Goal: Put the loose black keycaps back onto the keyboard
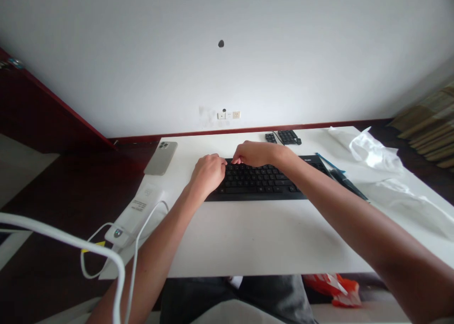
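A black keyboard (262, 190) lies lengthwise across the white table in front of me. Its left end is partly covered by my left hand (209, 171), whose fingers are curled and pressed together near the top left keys. My right hand (254, 153) reaches across to the keyboard's upper left edge, wrist bent and fingers pinched downward, close to the left hand's fingertips. Whatever sits between the fingertips of either hand is hidden or too small to make out.
A phone (161, 158) and a white power strip (136, 215) with a white cable (122, 276) are on the left. Small black keypad pieces (288, 137) lie behind. Dark tools (349, 184) and clear plastic wrapping (376, 149) are on the right. A red bag (335, 288) shows below the table (248, 243).
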